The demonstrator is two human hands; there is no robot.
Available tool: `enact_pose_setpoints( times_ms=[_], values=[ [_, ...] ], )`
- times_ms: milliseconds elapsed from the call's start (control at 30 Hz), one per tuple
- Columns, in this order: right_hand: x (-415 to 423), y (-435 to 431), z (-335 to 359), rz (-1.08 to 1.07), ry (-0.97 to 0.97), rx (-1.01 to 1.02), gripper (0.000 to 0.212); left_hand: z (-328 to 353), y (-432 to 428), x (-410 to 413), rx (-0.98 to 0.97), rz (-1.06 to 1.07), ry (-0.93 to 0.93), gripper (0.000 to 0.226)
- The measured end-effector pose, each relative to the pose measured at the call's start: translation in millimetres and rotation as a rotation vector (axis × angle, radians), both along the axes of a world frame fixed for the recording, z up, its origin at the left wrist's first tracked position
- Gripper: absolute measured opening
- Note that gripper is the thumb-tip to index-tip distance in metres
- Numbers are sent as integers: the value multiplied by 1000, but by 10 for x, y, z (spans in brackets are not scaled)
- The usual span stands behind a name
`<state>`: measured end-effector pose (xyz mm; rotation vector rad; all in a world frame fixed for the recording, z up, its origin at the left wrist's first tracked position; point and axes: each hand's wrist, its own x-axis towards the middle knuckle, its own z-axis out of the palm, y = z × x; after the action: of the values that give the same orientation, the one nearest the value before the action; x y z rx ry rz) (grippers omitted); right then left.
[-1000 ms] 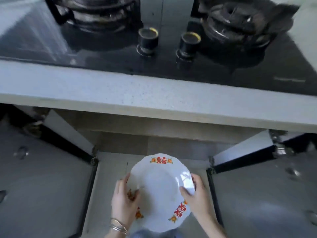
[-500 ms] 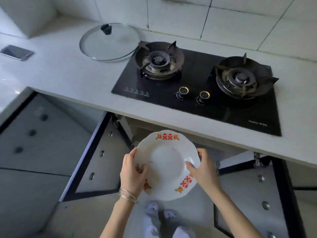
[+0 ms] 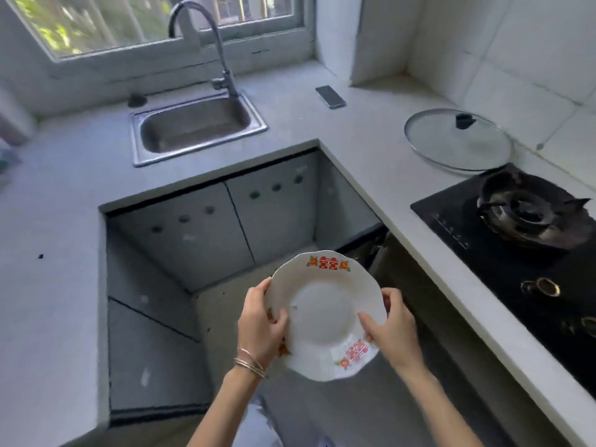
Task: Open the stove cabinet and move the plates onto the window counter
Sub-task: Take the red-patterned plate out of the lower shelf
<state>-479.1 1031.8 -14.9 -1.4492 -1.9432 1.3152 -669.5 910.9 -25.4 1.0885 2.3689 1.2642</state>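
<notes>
Left hand: fingers curled round the left rim of the plate, thumb lying on its upper face, the rest tucked beneath; thin metal bangles on the wrist. Right hand: closed on the right rim in like manner, thumb on top pointing inward, fingers wrapped under the edge. Plate: one piece, white, scalloped rim, shallow round well; red double-character motif flanked by orange flowers at the far rim, a matching motif at the near right rim, and part of a third showing orange by the left palm. It is held face up, slightly tilted, in the air above the floor in the corner of the kitchen, clear of every surface. Whether a second plate sits beneath it cannot be told from this angle. Surroundings: grey window counter ahead, with steel sink and curved tap below the window; phone lying flat right of the sink; glass lid with black knob on the right counter run; black gas hob beyond it, one burner and two knobs visible. Grey cabinet doors under the sink stand shut.
</notes>
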Motion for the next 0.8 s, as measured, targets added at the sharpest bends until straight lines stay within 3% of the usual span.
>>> enact_pose_setpoints(
  times_ms=[300, 800],
  values=[
    [-1701, -440, 163, 431, 35, 41, 31, 76, -1133, -983, -16, 463, -36, 55],
    [-4153, -1616, 257, 863, 34, 77, 34, 202, -2658, -2617, 37, 862, -95, 56]
  ],
)
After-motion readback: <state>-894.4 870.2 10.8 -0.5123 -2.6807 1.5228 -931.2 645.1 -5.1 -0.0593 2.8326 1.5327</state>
